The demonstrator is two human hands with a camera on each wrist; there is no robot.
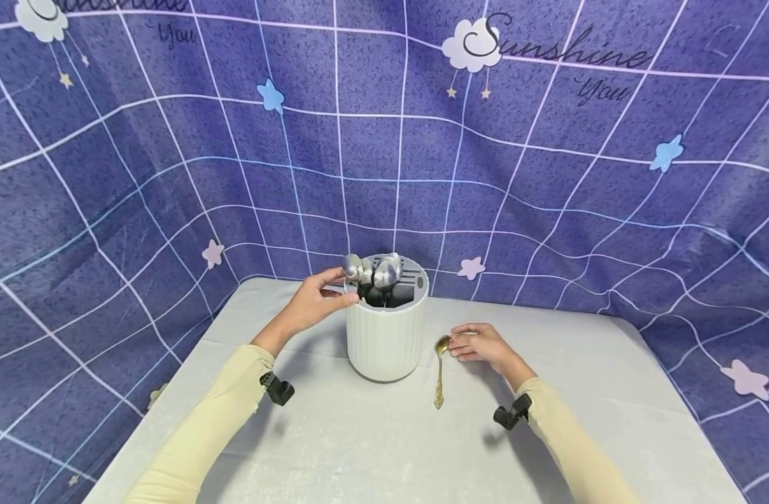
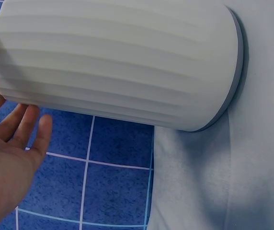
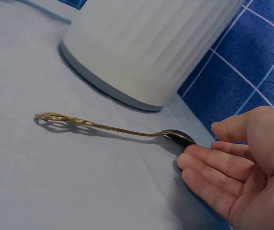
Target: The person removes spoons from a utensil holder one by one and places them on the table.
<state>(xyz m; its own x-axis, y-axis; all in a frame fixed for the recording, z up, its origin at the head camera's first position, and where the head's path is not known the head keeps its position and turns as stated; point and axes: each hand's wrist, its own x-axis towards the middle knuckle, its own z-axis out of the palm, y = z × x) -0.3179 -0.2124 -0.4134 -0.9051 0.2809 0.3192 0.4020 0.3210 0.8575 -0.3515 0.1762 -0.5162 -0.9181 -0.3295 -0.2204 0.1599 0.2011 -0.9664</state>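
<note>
Pale yellow sleeves [image 1: 201, 420] cover my forearms. Half curled, my left hand [image 1: 311, 301] grips the white holder [image 1: 384, 346] of spoons [image 1: 385, 275] by its left rim, near the back edge of the table [image 1: 365, 441]. Rightward lies a gold spoon [image 1: 439, 367], bowl at the outstretched fingers of my right hand [image 1: 481, 345], which holds nothing.

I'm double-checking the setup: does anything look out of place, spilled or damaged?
Only the gold spoon stands out mildly: it lies on the table, beside the white holder, while silver spoons stand bowl-up inside that holder. I see no spill or damage.
</note>
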